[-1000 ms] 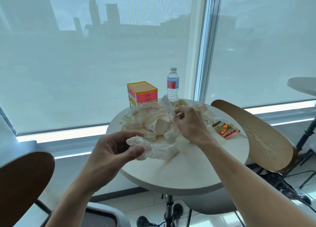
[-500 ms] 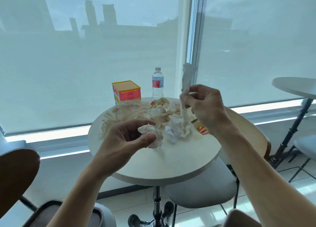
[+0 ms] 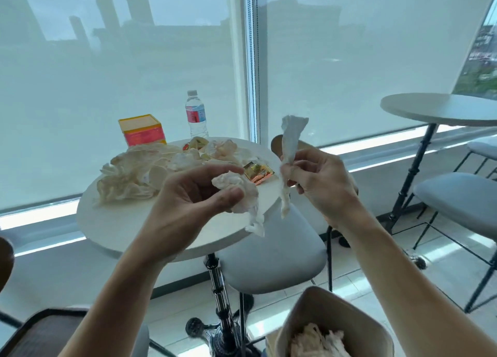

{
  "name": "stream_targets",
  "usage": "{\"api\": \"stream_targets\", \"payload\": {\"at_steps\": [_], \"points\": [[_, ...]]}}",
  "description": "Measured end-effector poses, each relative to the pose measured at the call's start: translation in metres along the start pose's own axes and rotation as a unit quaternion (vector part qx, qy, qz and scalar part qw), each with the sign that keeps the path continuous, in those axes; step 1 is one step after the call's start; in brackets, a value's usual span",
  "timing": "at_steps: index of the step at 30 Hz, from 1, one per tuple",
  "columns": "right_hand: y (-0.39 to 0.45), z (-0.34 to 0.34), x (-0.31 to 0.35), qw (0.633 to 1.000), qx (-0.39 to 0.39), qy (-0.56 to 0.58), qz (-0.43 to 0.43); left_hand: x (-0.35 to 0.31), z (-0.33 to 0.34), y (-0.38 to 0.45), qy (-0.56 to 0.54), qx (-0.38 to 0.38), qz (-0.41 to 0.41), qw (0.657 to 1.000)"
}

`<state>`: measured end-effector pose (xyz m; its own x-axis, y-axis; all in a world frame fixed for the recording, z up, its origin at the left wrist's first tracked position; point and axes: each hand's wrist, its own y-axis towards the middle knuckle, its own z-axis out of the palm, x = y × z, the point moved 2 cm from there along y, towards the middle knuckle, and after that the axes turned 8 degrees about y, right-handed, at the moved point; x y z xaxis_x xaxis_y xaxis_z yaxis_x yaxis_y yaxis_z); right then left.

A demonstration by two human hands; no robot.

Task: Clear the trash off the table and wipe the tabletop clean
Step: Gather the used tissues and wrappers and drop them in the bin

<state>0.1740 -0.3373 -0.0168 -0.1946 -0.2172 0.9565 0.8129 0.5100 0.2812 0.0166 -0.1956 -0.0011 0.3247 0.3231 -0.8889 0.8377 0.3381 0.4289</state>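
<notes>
Single head-worn wide-angle view, facing forward and down toward window. Both forearms reach in from bottom edge, hands close to lens. Round bench [image 3: 113, 230] at mid-distance, left of centre; bin [image 3: 317, 319] near, bottom right. Edges bowed by lens. No second view.

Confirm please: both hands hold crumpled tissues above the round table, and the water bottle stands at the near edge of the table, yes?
Not quite. The head view shows the water bottle at the far edge of the round table, by the window, next to the orange box. The rest holds: the left hand and the right hand each hold a crumpled tissue.
</notes>
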Motion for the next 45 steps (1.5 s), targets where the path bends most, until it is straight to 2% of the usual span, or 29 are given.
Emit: {"api": "stream_targets", "payload": {"at_steps": [5, 13, 19, 23, 28, 33, 36, 45], "points": [[-0.032, -0.044, -0.047, 0.997, 0.011, -0.039, 0.061, 0.004, 0.041, -0.006, -0.015, 0.052, -0.002, 0.999], [-0.076, -0.095, -0.139, 0.971, 0.022, -0.124, 0.204, 0.028, 0.100, -0.023, 0.002, 0.086, -0.046, 0.995], [-0.088, -0.121, -0.155, 0.950, 0.018, -0.175, 0.259, 0.060, 0.133, -0.042, 0.062, 0.112, -0.102, 0.986], [-0.081, -0.130, -0.147, 0.953, -0.019, -0.179, 0.244, 0.089, 0.151, -0.058, 0.079, 0.146, -0.153, 0.974], [-0.076, -0.131, -0.131, 0.966, -0.018, -0.144, 0.213, 0.134, 0.163, -0.074, 0.115, 0.190, -0.208, 0.953], [-0.073, -0.116, -0.119, 0.973, 0.010, -0.126, 0.192, 0.167, 0.164, -0.082, 0.246, 0.232, -0.244, 0.909], [-0.071, -0.104, -0.111, 0.974, 0.027, -0.131, 0.184, 0.171, 0.156, -0.079, 0.303, 0.240, -0.225, 0.894], [-0.042, -0.058, -0.079, 0.976, 0.080, -0.142, 0.146, 0.113, 0.096, -0.033, 0.280, 0.156, -0.123, 0.939]]}}
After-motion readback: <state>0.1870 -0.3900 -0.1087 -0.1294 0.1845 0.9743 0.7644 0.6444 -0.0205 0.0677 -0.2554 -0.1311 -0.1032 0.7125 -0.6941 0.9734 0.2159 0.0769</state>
